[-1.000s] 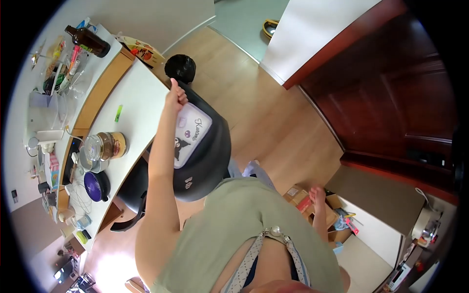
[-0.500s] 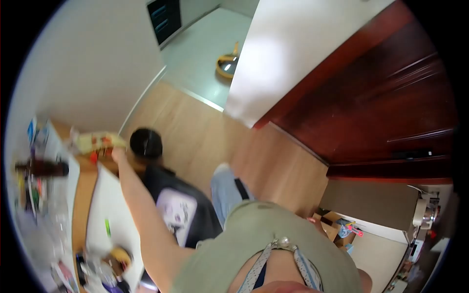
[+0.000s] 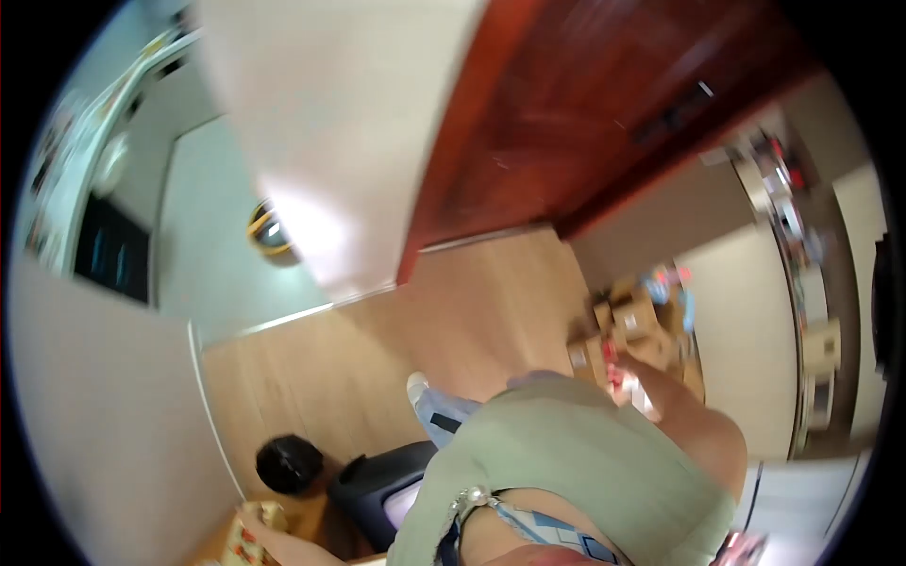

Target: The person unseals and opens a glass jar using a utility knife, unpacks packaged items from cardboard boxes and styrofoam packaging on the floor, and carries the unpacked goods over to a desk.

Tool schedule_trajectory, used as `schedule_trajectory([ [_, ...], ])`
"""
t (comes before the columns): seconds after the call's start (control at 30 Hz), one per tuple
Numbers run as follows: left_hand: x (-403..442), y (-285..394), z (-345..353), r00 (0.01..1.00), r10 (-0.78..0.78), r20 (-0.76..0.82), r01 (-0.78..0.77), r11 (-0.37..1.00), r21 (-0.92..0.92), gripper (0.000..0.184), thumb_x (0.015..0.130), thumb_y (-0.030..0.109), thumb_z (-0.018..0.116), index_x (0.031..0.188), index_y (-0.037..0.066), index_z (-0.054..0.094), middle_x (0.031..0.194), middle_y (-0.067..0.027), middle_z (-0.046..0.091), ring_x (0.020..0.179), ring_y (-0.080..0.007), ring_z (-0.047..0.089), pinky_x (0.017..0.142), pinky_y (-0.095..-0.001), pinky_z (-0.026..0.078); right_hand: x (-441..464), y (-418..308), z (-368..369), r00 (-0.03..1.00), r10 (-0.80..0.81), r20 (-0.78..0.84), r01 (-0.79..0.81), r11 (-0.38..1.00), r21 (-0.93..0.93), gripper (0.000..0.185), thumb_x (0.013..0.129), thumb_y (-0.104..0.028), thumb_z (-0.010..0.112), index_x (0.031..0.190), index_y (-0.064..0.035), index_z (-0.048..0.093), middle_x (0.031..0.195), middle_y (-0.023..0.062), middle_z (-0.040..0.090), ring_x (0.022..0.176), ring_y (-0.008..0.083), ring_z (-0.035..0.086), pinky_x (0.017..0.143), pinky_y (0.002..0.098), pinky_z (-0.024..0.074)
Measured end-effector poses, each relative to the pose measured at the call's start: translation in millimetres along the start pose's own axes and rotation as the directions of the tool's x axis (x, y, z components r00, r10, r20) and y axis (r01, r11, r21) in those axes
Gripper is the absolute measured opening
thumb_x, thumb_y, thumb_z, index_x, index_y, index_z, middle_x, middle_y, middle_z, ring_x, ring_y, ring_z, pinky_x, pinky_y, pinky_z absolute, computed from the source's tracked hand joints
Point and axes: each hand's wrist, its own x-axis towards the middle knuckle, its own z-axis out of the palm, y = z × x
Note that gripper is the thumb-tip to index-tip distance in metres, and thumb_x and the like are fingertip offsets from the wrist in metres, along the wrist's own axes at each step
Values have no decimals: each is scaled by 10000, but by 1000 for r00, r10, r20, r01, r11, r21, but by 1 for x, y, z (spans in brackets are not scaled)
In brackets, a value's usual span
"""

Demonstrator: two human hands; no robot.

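At the lower left, my left hand (image 3: 251, 519) is closed on the edge of a yellow packet with red print (image 3: 247, 549), over a wooden surface (image 3: 307, 517). My right hand (image 3: 625, 361) reaches down at the right beside several cardboard boxes (image 3: 638, 319). A red and white item (image 3: 618, 381) shows right by that hand. Motion blur smears the fingers there, and whether they hold this item is unclear.
A bin lined with a black bag (image 3: 289, 464) stands on the wood floor (image 3: 349, 377). Near my legs is a dark chair (image 3: 377, 486). A white wall end (image 3: 330, 141) and a red-brown door (image 3: 538, 141) rise ahead. A yellow-rimmed round object (image 3: 271, 228) lies on the pale floor beyond.
My view has swung to the right, so the boxes show more fully and the desk has mostly left the frame. My left hand stays at the yellow packet; my right arm now reaches out toward the boxes.
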Motion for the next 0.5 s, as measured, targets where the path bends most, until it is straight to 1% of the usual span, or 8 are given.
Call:
schedule_trajectory([
  [0.17, -114, 64, 44, 764, 373, 527, -331, 927, -176, 471, 771, 368, 617, 1130, 69, 559, 1041, -97, 596, 1062, -253, 526, 930, -429, 394, -71, 36, 50, 994, 48, -100, -33, 989, 142, 223, 856, -235, 566, 1056, -143, 604, 880, 40, 640, 719, 208, 673, 593, 367, 542],
  [0.27, -146, 103, 36, 212, 423, 881, -617, 757, -214, 484, 759, 365, 632, 1142, 81, 550, 1028, -78, 592, 1065, -242, 513, 940, -428, 381, -93, 98, 78, 977, 151, -153, -101, 951, 291, 234, 841, -220, 572, 1056, -140, 612, 896, 47, 636, 715, 214, 672, 597, 369, 537],
  [0.33, -135, 145, 45, -258, 391, 883, -773, 465, -432, 494, 751, 364, 642, 1150, 89, 544, 1020, -66, 588, 1067, -234, 504, 947, -428, 373, -109, 150, 101, 961, 225, -160, -142, 899, 415, 214, 834, -221, 575, 1027, -140, 614, 884, 46, 633, 708, 215, 671, 589, 366, 535],
  [0.37, -116, 182, 50, -569, 362, 739, -671, 315, -671, 499, 747, 363, 646, 1154, 93, 541, 1016, -60, 587, 1068, -230, 499, 950, -428, 369, -118, 183, 116, 952, 265, -156, -162, 863, 479, 204, 830, -222, 577, 1012, -140, 616, 878, 46, 632, 704, 216, 671, 584, 364, 533],
  [0.4, -165, 219, 68, -256, 264, 930, -517, 776, -363, 481, 760, 325, 649, 1159, 79, 542, 1038, -84, 586, 1046, -242, 525, 904, -401, 406, -124, 216, 132, 939, 322, -124, -205, 809, 551, 186, 827, -225, 577, 986, -136, 612, 873, 49, 630, 705, 216, 671, 573, 364, 532],
  [0.43, -216, 269, 82, 93, 129, 987, -39, 991, -126, 463, 773, 288, 651, 1165, 66, 543, 1061, -108, 584, 1025, -254, 551, 858, -375, 444, -129, 252, 149, 923, 373, -90, -242, 747, 619, 169, 824, -229, 577, 960, -132, 608, 869, 52, 628, 706, 217, 670, 562, 364, 531],
  [0.47, -250, 328, 109, -147, 57, 988, 19, 998, -54, 453, 814, 297, 604, 1179, 33, 551, 1072, -110, 609, 1028, -253, 578, 914, -345, 413, -134, 285, 167, 907, 418, -52, -274, 680, 680, 155, 822, -232, 576, 933, -129, 604, 865, 55, 627, 707, 218, 670, 551, 364, 529],
  [0.5, -288, 395, 128, -205, 327, 923, -569, 727, -384, 498, 845, 367, 534, 1209, 27, 524, 1086, -129, 615, 1054, -244, 571, 974, -347, 362, -139, 314, 185, 868, 497, 11, -353, 601, 717, 140, 818, -231, 574, 904, -122, 593, 842, 59, 617, 697, 218, 668, 528, 359, 524],
])
